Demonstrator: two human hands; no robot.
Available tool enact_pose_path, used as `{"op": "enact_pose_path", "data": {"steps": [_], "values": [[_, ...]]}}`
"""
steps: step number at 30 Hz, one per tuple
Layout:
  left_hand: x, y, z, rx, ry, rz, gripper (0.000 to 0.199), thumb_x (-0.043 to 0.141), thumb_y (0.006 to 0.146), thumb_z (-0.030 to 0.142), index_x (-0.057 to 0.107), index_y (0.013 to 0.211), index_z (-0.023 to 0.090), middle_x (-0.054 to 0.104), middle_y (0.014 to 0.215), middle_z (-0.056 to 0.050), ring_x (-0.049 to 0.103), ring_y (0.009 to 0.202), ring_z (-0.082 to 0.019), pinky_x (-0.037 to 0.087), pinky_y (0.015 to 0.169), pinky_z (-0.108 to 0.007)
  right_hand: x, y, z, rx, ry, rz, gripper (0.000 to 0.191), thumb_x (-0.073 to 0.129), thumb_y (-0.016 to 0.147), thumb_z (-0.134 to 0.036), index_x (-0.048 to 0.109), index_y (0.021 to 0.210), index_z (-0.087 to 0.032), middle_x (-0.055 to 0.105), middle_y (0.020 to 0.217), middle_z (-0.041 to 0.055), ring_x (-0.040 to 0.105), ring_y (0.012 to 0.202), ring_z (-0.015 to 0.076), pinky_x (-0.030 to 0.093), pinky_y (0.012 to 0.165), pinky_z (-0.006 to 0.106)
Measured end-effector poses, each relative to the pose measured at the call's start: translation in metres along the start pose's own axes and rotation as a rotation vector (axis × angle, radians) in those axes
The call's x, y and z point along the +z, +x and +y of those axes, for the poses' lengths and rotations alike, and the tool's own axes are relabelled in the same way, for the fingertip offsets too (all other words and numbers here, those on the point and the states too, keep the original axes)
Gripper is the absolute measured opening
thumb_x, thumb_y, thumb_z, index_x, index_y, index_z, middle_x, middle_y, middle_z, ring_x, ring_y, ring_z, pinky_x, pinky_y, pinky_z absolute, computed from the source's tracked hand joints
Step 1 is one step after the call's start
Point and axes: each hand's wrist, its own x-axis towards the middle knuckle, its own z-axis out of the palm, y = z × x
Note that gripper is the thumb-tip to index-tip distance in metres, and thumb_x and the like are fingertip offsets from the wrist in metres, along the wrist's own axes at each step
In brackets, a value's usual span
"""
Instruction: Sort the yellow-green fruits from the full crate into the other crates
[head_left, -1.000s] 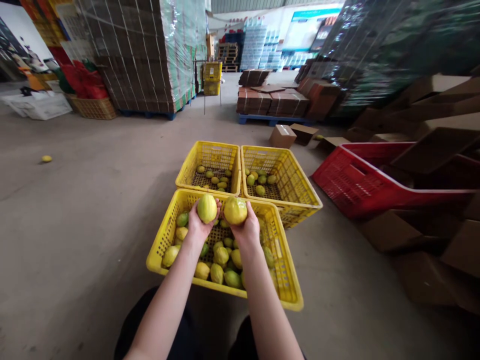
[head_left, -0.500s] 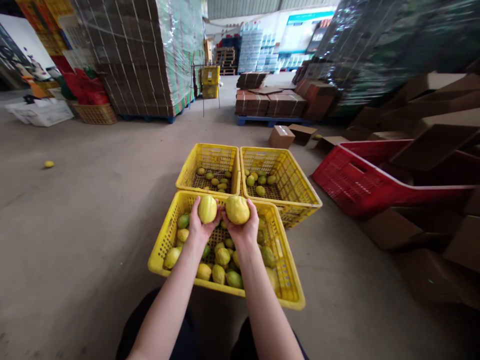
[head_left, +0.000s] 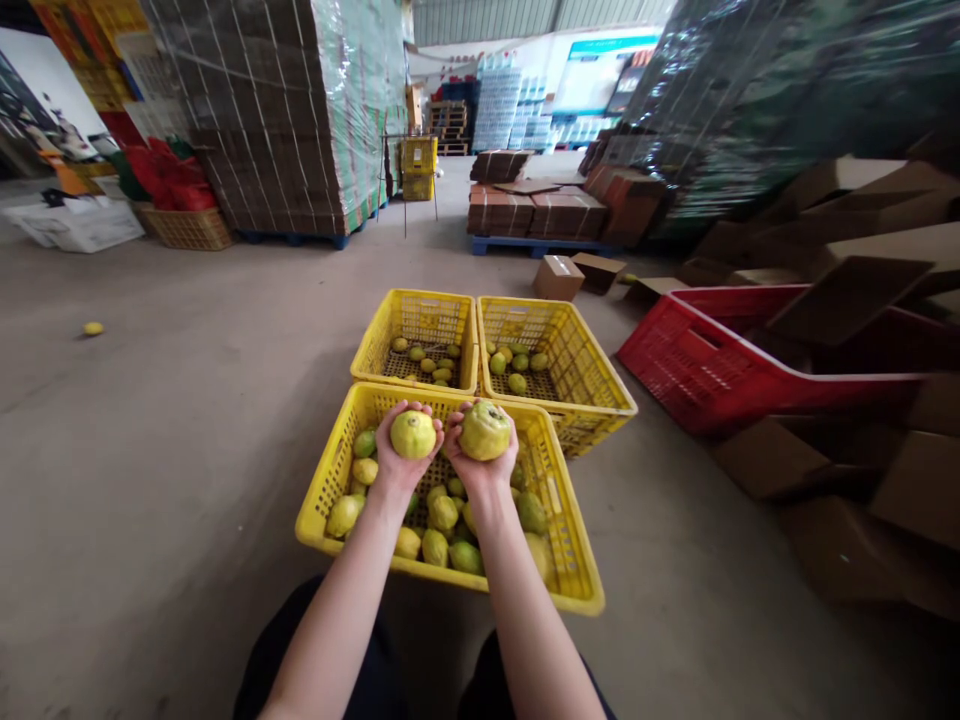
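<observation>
My left hand (head_left: 396, 474) cups a round yellow-green lemon (head_left: 412, 435), its end facing up at me. In my right hand (head_left: 489, 478) lies a larger, lumpy lemon (head_left: 484, 432) with a dark, rough blemish on its upper side. Both hands are side by side above the near yellow crate (head_left: 579, 560), palms up and fingers curled round the fruit. Inside that crate lie several green and yellow lemons (head_left: 442, 512), partly hidden by my forearms.
Beyond the near crate, a left yellow crate (head_left: 373, 335) and a right yellow crate (head_left: 600, 372) each hold several lemons. A red crate (head_left: 675, 365) with cardboard boxes (head_left: 832, 545) is at right. One lemon (head_left: 93, 329) lies on the floor at left. Wrapped pallet stacks (head_left: 262, 120) stand behind.
Both lemons have been turned in my hands: the left now shows its end, the right its blemished side. The hands stay over the near crate.
</observation>
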Motion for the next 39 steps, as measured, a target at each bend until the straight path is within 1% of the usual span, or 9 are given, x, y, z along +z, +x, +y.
{"op": "enact_pose_path", "data": {"steps": [9, 13, 17, 19, 23, 25, 29, 33, 39], "values": [[0.007, -0.007, -0.006, -0.011, 0.094, -0.008, 0.020, 0.049, 0.083, 0.022, 0.056, 0.065, 0.019, 0.064, 0.062, -0.002, 0.060, 0.048, -0.013, 0.051, 0.043, -0.023, -0.003, 0.000, 0.000, -0.002, -0.120, -0.116, 0.017, 0.055, 0.080, -0.035, 0.062, 0.075, -0.020, 0.067, 0.067, 0.0013, 0.062, 0.053, 0.0149, 0.053, 0.042, 0.023], [0.008, -0.003, -0.006, -0.017, 0.020, 0.058, 0.012, 0.051, 0.083, 0.022, 0.063, 0.082, 0.019, 0.068, 0.067, -0.002, 0.065, 0.053, -0.014, 0.054, 0.049, -0.023, -0.002, 0.002, -0.001, -0.001, -0.102, 0.009, 0.019, 0.052, 0.081, -0.035, 0.064, 0.080, -0.020, 0.070, 0.068, 0.0037, 0.066, 0.058, 0.0170, 0.057, 0.047, 0.025], [0.006, 0.004, -0.005, -0.012, -0.049, 0.149, 0.029, 0.044, 0.089, 0.024, 0.065, 0.109, 0.022, 0.073, 0.077, -0.004, 0.071, 0.068, -0.018, 0.060, 0.061, -0.027, 0.003, 0.004, 0.003, -0.053, -0.045, 0.240, 0.023, 0.046, 0.089, -0.036, 0.063, 0.086, -0.020, 0.071, 0.071, 0.0044, 0.070, 0.068, 0.0180, 0.062, 0.058, 0.028], [0.005, 0.007, -0.003, 0.010, -0.072, 0.157, 0.034, 0.042, 0.090, 0.026, 0.064, 0.115, 0.019, 0.074, 0.083, -0.007, 0.073, 0.076, -0.021, 0.062, 0.067, -0.030, 0.003, 0.005, 0.004, -0.079, -0.003, 0.290, 0.024, 0.043, 0.092, -0.035, 0.063, 0.091, -0.021, 0.072, 0.076, 0.0037, 0.072, 0.075, 0.0185, 0.063, 0.063, 0.031], [0.003, 0.008, -0.002, 0.049, -0.091, 0.143, 0.043, 0.044, 0.088, 0.024, 0.061, 0.124, 0.010, 0.074, 0.096, -0.015, 0.073, 0.093, -0.027, 0.063, 0.076, -0.036, -0.003, 0.008, 0.003, -0.102, 0.027, 0.216, 0.026, 0.043, 0.093, -0.034, 0.063, 0.103, -0.020, 0.074, 0.089, 0.0060, 0.073, 0.092, 0.0214, 0.065, 0.068, 0.035], [0.004, 0.008, -0.003, 0.051, -0.089, 0.143, 0.043, 0.044, 0.089, 0.022, 0.061, 0.126, 0.008, 0.074, 0.099, -0.016, 0.072, 0.100, -0.029, 0.063, 0.076, -0.036, -0.007, 0.010, 0.001, -0.105, 0.021, 0.185, 0.027, 0.047, 0.092, -0.034, 0.063, 0.107, -0.018, 0.074, 0.090, 0.0076, 0.072, 0.092, 0.0217, 0.065, 0.068, 0.035], [0.009, 0.008, -0.007, 0.065, -0.083, 0.122, 0.037, 0.044, 0.093, 0.025, 0.062, 0.122, 0.010, 0.074, 0.099, -0.015, 0.070, 0.107, -0.029, 0.063, 0.077, -0.035, -0.009, 0.012, -0.001, -0.111, 0.058, 0.219, 0.025, 0.055, 0.091, -0.031, 0.062, 0.110, -0.015, 0.075, 0.091, 0.0089, 0.073, 0.089, 0.0200, 0.065, 0.074, 0.033], [0.011, 0.007, -0.008, 0.068, -0.051, 0.106, 0.031, 0.047, 0.094, 0.027, 0.064, 0.115, 0.012, 0.074, 0.096, -0.013, 0.070, 0.106, -0.027, 0.063, 0.077, -0.032, -0.008, 0.012, 0.001, -0.107, 0.019, 0.207, 0.022, 0.059, 0.091, -0.032, 0.062, 0.107, -0.017, 0.075, 0.089, 0.0067, 0.073, 0.084, 0.0186, 0.065, 0.071, 0.031], [0.009, 0.003, -0.008, 0.028, -0.058, 0.084, 0.032, 0.047, 0.092, 0.025, 0.064, 0.113, 0.009, 0.073, 0.090, -0.014, 0.073, 0.093, -0.027, 0.063, 0.077, -0.036, -0.008, 0.011, 0.002, -0.110, -0.006, 0.177, 0.028, 0.061, 0.088, -0.040, 0.065, 0.103, -0.018, 0.073, 0.083, 0.0056, 0.071, 0.076, 0.0177, 0.062, 0.058, 0.024]]}}
